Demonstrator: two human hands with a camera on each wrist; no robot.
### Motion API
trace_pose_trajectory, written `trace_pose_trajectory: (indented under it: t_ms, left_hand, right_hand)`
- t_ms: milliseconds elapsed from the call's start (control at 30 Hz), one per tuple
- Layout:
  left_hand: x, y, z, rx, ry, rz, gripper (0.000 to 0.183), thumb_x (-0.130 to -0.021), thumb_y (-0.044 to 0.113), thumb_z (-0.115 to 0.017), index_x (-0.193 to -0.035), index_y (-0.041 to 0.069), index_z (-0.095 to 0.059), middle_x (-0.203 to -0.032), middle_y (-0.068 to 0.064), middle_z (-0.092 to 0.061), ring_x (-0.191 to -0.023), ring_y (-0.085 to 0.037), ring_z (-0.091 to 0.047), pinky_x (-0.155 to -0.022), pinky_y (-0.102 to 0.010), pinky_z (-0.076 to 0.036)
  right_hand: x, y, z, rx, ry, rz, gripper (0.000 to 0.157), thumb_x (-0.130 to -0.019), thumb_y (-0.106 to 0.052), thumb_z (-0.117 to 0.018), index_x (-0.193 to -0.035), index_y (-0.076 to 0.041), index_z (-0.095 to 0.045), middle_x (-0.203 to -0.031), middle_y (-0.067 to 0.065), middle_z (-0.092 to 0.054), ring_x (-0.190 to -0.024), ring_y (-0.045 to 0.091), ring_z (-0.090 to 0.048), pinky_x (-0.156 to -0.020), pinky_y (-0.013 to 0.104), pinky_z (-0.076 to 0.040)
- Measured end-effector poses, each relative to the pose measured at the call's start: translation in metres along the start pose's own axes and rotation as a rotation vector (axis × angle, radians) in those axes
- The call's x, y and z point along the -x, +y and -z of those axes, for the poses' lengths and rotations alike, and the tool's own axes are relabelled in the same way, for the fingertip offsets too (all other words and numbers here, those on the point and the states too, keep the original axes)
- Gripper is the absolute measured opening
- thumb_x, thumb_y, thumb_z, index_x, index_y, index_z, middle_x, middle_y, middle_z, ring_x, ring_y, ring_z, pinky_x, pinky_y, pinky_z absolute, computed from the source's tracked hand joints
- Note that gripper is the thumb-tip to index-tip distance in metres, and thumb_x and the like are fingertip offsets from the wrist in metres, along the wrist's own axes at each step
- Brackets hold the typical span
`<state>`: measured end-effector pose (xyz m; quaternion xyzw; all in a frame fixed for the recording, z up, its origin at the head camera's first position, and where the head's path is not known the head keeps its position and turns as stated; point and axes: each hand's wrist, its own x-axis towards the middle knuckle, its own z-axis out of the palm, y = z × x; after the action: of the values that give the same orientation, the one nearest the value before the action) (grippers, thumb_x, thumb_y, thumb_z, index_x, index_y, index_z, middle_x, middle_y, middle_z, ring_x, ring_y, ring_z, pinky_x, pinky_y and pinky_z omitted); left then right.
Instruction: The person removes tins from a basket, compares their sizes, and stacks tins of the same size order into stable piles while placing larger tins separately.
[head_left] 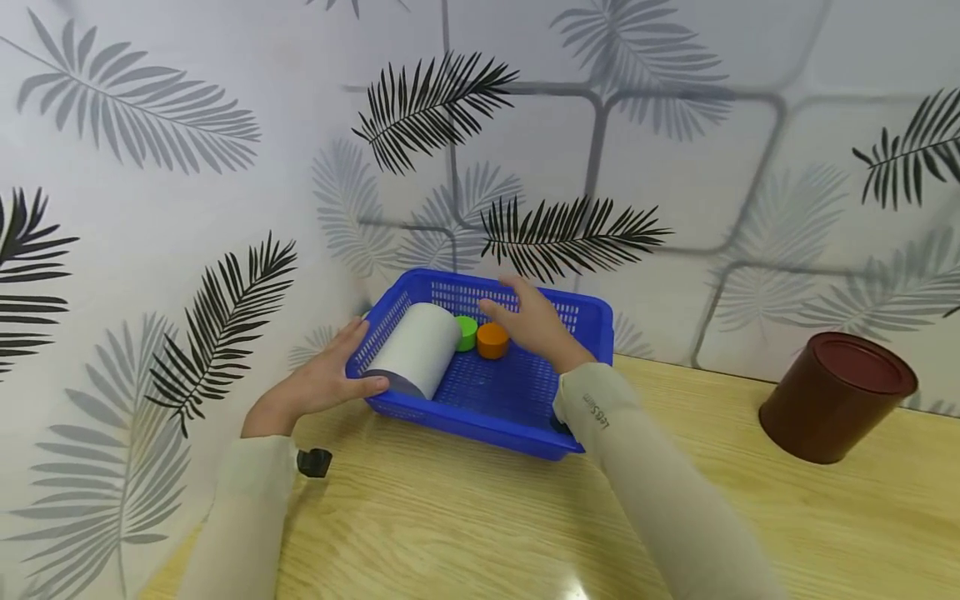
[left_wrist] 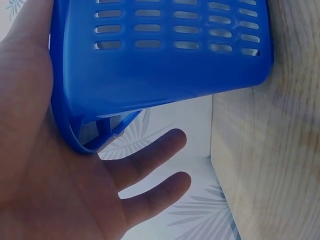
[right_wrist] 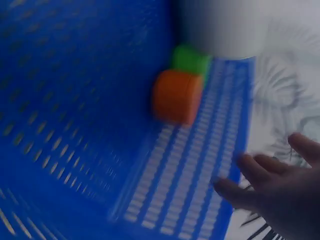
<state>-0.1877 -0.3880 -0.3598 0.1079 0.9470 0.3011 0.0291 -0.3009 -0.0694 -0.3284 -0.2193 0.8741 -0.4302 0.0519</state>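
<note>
A blue plastic basket (head_left: 480, 429) with slotted sides sits on the wooden table against the wall. My left hand (head_left: 322, 379) rests on its left corner, thumb along the front rim. In the left wrist view two straight fingers (left_wrist: 155, 197) extend past the basket. My right hand (head_left: 536, 325) is over the basket's back right part, fingers spread and holding nothing. Inside the basket a white cylinder (head_left: 420, 342) lies on its side at the left. An orange round piece (head_left: 492, 342) and a green round piece (head_left: 467, 333) are beside it.
A dark red-brown lidded can (head_left: 836, 400) stands on the table (head_left: 420, 508) to the right, near the wall. The wall (head_left: 675, 167) with leaf patterns rises right behind the basket and on the left side.
</note>
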Motion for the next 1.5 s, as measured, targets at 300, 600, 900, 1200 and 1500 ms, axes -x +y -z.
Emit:
trace_pose_trajectory:
  t_ms: [300,600,900,1200,1500]
  left_hand:
    - [-0.002,0.0,0.001,0.0,0.001,0.012,0.111,-0.089,0.056,-0.071,-0.162,0.004,-0.006,-0.168,-0.014,0.003,-0.152,-0.037,0.003,-0.117,-0.062,-0.008]
    - [-0.001,-0.001,-0.003,0.027,0.017,0.033,0.111,-0.087,0.057,-0.072,-0.163,0.008,-0.007,-0.169,-0.012,0.002,-0.153,-0.036,0.002,-0.117,-0.063,-0.009]
    - [-0.002,-0.001,-0.002,0.029,0.007,0.029,0.111,-0.088,0.057,-0.071,-0.163,0.008,-0.006,-0.169,-0.01,0.002,-0.153,-0.035,0.002,-0.117,-0.061,-0.01]
    - [-0.003,-0.002,-0.002,0.026,0.008,0.033,0.11,-0.088,0.058,-0.07,-0.163,0.008,-0.006,-0.169,-0.007,0.003,-0.153,-0.033,0.002,-0.118,-0.06,-0.01]
    - [-0.003,-0.001,0.001,0.022,0.008,0.042,0.111,-0.087,0.059,-0.07,-0.163,0.008,-0.007,-0.169,-0.005,0.003,-0.153,-0.031,0.002,-0.118,-0.06,-0.012]
  right_hand:
    - [-0.02,0.007,-0.016,-0.027,-0.012,-0.044,0.064,-0.103,-0.049,-0.055,-0.152,-0.011,-0.043,-0.142,0.019,-0.052,-0.125,0.035,-0.053,-0.099,0.052,-0.047]
    - [-0.028,-0.009,-0.049,-0.081,-0.322,-0.112,0.074,-0.104,-0.051,-0.051,-0.159,-0.008,-0.027,-0.103,0.027,-0.069,-0.075,0.036,-0.071,-0.069,0.048,-0.059]
    - [-0.03,-0.005,-0.057,-0.224,-0.477,-0.184,0.063,-0.102,-0.05,-0.054,-0.143,-0.007,-0.031,-0.117,0.033,-0.061,-0.083,0.043,-0.071,-0.066,0.05,-0.06]
    - [-0.035,-0.006,-0.057,-0.295,-0.428,-0.133,0.062,-0.102,-0.049,-0.055,-0.139,-0.006,-0.03,-0.114,0.032,-0.062,-0.1,0.046,-0.068,-0.08,0.057,-0.056]
    - [-0.035,-0.008,-0.053,-0.24,-0.358,-0.083,0.053,-0.102,-0.045,-0.057,-0.127,-0.003,-0.037,-0.123,0.032,-0.057,-0.103,0.046,-0.067,-0.079,0.053,-0.057]
